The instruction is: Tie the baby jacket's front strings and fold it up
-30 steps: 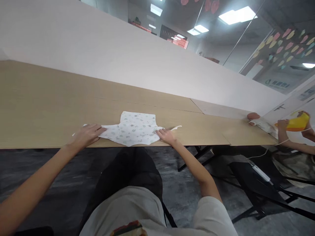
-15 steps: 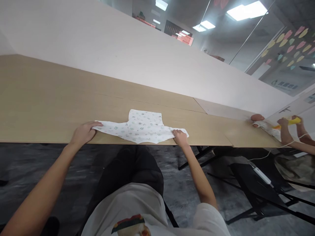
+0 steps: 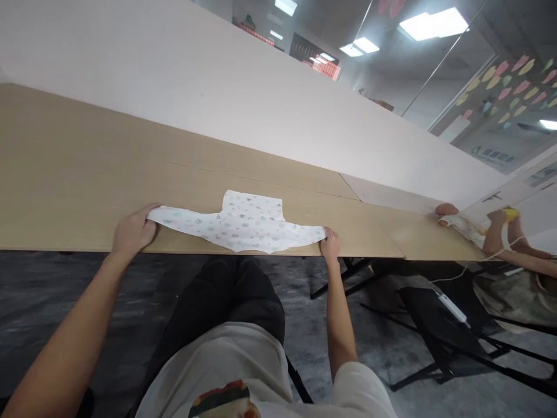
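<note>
Left hand (image 3: 136, 231) farther out, table (image 3: 87, 168) beneath

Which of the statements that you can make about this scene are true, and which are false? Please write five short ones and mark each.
1. The left hand holds the end of one sleeve of the small printed shirt. True.
2. The right hand hangs free, away from the shirt. False: the right hand holds the end of the other sleeve.
3. The shirt lies on the wooden table, sleeves spread to both sides. True.
4. The shirt is plain black. False: it is white with small printed figures.
5. A black chair stands right of the person's legs. True.
</note>
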Tool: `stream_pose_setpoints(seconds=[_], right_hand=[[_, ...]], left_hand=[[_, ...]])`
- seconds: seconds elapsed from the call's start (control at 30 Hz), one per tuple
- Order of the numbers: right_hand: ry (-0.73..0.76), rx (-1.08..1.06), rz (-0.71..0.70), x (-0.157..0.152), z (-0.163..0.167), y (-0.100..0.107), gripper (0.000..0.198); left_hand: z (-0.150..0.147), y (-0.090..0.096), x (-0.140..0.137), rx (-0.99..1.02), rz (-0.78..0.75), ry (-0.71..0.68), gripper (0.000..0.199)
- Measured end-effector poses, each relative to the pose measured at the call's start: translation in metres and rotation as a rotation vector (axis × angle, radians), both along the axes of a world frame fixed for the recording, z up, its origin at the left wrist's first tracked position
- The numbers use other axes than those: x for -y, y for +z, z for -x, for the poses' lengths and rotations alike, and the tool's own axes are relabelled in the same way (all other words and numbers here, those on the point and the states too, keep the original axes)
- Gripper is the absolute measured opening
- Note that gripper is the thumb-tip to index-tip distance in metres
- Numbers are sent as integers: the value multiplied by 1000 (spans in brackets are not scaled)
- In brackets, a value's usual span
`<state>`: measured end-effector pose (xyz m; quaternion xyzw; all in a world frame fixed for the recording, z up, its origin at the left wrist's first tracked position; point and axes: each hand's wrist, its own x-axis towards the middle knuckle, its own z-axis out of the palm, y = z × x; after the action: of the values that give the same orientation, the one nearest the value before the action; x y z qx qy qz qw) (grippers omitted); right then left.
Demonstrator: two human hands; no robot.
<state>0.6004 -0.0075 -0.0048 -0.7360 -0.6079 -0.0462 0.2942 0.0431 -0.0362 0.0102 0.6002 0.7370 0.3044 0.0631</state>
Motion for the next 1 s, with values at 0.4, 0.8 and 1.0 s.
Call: stream_pose_setpoints(seconds=[0.4, 0.8, 1.0], right_hand=[[-57, -528, -173, -5, -7, -2, 44], [30, -150, 197, -18, 6, 22, 33], [69, -169, 211, -27, 5, 24, 33]], left_hand=[[4, 5, -5, 315, -64, 178, 58], [25, 4, -25, 116, 118, 18, 65], [27, 10, -33, 92, 169, 32, 68]])
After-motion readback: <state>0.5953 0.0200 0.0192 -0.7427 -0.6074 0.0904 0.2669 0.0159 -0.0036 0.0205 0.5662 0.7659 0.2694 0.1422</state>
